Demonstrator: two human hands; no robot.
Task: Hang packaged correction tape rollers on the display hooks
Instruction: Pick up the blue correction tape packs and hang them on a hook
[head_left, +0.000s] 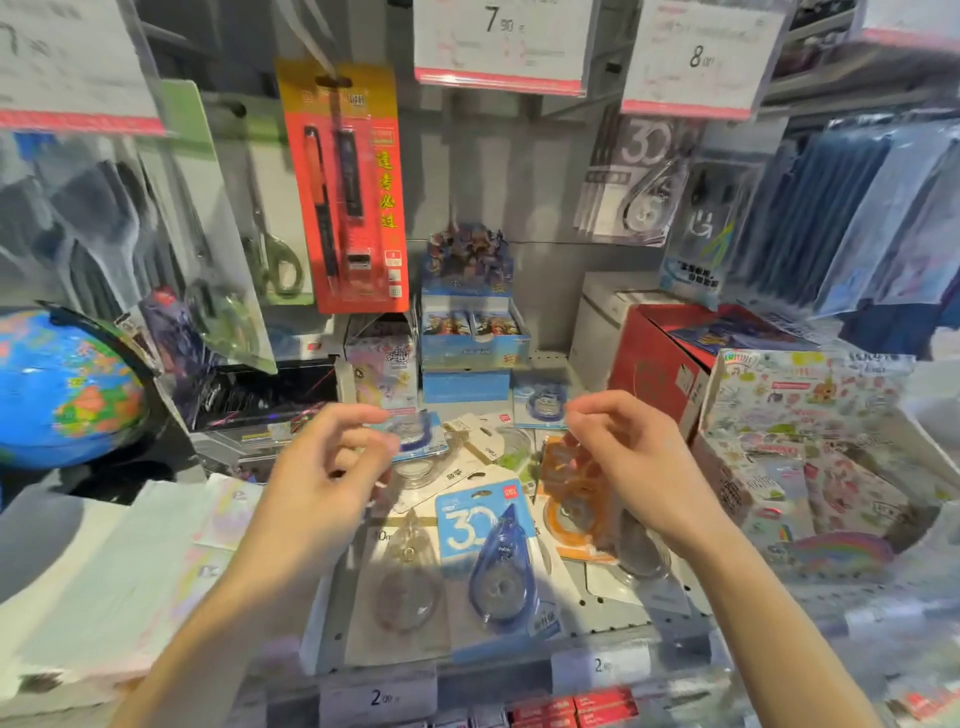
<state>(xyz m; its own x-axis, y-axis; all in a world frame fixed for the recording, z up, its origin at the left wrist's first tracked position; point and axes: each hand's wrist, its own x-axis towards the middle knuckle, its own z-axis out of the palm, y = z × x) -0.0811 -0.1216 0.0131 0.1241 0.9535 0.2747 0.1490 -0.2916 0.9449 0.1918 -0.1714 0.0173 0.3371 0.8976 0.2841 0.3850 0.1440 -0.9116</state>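
While both hands hover over the shelf, the loose pile of packaged correction tape rollers (483, 525) lies flat below them, none of these hung yet. Left hand (332, 467) has fingers curled, thumb and forefinger close together near a blue-carded pack (421, 434); can't tell if it actually pinches it, blurred. Right hand (618, 457) also loosely curled, fingertips near an orange-carded pack (571, 499), contact unclear too. A blue roller pack (493, 561) sits in the middle front, a clear one (408, 577) just beside it on its left. Similar packs (639, 182) already hang top right under a price tag (701, 57).

Risks: packs overlap, so lifting one likely drags or flips neighbours, maybe off the shelf front edge. Hang-holes are small; missing the hook could tear card or drop it. Reaching up may knock the red pen card (348, 187) hanging close by.
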